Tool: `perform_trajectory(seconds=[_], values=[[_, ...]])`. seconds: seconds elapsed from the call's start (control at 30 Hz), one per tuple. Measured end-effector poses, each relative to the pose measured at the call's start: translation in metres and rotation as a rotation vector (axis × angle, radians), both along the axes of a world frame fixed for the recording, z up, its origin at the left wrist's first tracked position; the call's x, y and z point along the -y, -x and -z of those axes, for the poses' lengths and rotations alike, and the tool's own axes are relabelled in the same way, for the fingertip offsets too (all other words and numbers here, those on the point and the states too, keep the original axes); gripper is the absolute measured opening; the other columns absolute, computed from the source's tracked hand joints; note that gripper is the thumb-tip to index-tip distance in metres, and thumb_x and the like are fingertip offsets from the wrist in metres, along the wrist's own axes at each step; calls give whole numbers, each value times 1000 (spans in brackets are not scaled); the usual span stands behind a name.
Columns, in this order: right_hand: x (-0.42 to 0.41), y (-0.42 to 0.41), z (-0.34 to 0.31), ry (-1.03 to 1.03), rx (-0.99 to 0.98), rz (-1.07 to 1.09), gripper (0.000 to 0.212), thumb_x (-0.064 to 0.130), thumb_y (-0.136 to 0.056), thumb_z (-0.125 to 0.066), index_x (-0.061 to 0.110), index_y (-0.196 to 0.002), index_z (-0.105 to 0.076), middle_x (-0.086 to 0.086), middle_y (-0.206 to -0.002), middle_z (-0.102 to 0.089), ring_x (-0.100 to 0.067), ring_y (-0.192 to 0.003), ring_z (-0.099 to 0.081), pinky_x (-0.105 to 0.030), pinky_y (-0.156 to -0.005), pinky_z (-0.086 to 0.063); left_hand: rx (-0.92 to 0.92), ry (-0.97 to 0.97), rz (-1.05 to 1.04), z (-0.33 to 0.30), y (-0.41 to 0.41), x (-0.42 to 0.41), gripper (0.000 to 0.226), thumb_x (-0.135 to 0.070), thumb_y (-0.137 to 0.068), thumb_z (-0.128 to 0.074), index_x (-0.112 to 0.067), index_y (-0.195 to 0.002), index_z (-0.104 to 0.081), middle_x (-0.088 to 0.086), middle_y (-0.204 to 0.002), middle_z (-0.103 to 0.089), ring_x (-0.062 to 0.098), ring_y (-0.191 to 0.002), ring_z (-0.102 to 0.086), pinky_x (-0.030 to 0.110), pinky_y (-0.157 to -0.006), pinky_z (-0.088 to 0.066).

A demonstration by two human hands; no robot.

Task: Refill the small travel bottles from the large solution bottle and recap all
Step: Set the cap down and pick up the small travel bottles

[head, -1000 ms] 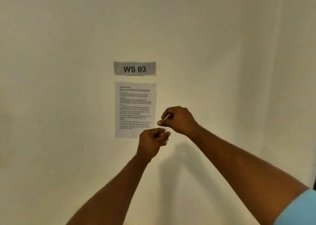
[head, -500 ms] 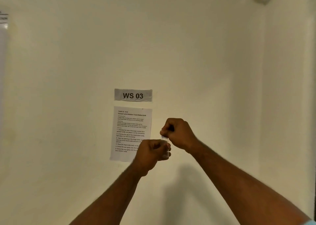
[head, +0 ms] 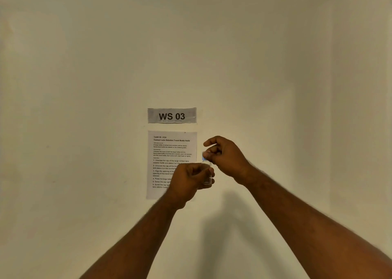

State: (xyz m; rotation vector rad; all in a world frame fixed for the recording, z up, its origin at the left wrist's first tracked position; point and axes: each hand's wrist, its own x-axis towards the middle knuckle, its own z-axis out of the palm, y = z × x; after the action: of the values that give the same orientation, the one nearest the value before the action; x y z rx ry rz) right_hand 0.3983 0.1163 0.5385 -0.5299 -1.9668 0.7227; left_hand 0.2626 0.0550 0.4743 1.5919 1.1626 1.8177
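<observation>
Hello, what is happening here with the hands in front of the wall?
A person holds a small clear bottle up in front of a wall. The left hand grips the bottle's body, while the right hand pinches a small bluish cap at its top. Whether the cap is going on or off cannot be told. Behind them hang a WS 03 sign and an instruction sheet.

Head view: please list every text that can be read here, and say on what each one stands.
"WS 03": grey label strip on the wall.
"TASK ID: 3724": top line of the paper sheet below the strip.
"Contact Lens Solution Travel Bottle Refill": bold title on the same sheet.
Numbered steps 1 to 6 on the sheet: small, partly hidden by the left hand; not fully readable.
Small clear bottle: no readable text.
</observation>
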Motion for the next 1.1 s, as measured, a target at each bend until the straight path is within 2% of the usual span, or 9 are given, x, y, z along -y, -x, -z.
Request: perform_trajectory(seconds=[0.13,0.2,0.3,0.47,0.63,0.8,0.87,1.0,1.1], values=[[10,12,4,70,57,-83,41,15,-100,-56,27,-139,-46,2,-120,-66,-16,-109,-64,-28,-83,-56,-1,-9,19,6,16,3,14,-11,-98,-67,-1,-97,-77,25,-96,-76,32,-85,-78,33,-75,-64],[14,20,8,101,32,-65,49,24,-96,-64,29,-140,-44,1,-118,-64,-20,-106,-65,-34,-85,-57,-6,-14,41,9,23,4,14,-9,-98,-66,1,-98,-76,25,-96,-75,35,-87,-78,34,-76,-64],[20,29,17,120,-28,3,48,23,-89,-73,27,-129,-47,-2,-102,-68,-19,-91,-70,-26,-69,-58,-8,-10,82,12,32,2,14,-6,-98,-65,2,-99,-76,25,-94,-76,33,-86,-77,32,-75,-64],[21,36,26,239,-71,-119,43,14,-101,-55,27,-138,-39,-3,-122,-70,-20,-111,-67,-38,-97,-54,25,-14,115,18,42,0,12,-8,-97,-67,-5,-94,-78,23,-92,-76,28,-81,-77,30,-72,-63],[18,38,27,211,-83,-26,61,29,-90,-71,24,-143,-39,-2,-119,-67,-21,-111,-65,-43,-97,-54,16,-20,101,20,42,0,12,-6,-97,-67,-3,-94,-78,26,-95,-75,29,-82,-77,31,-73,-64],[7,32,24,168,-46,-34,38,14,-89,-73,19,-123,-57,-10,-95,-76,-7,-84,-71,-20,-70,-51,12,-10,65,21,37,-3,11,-7,-97,-67,-4,-94,-77,16,-87,-76,24,-81,-78,28,-73,-64],[4,26,26,163,-17,-74,34,10,-93,-67,22,-124,-58,-4,-97,-77,-7,-89,-72,-14,-65,-50,7,-6,62,27,33,-4,11,-9,-96,-68,-3,-95,-77,13,-83,-75,24,-82,-78,29,-75,-63],[-6,17,39,188,-28,-197,35,5,-100,-52,24,-128,-62,-2,-113,-74,-21,-107,-67,-34,-85,-55,-21,19,55,40,27,-5,13,-10,-96,-69,1,-97,-76,11,-84,-76,21,-81,-78,27,-73,-63],[-15,10,52,226,-99,-247,29,13,-101,-53,23,-126,-64,1,-115,-73,-18,-108,-65,-27,-83,-53,-26,28,32,54,24,-3,11,-10,-94,-72,-1,-94,-76,24,-96,-75,32,-88,-77,38,-81,-65]])
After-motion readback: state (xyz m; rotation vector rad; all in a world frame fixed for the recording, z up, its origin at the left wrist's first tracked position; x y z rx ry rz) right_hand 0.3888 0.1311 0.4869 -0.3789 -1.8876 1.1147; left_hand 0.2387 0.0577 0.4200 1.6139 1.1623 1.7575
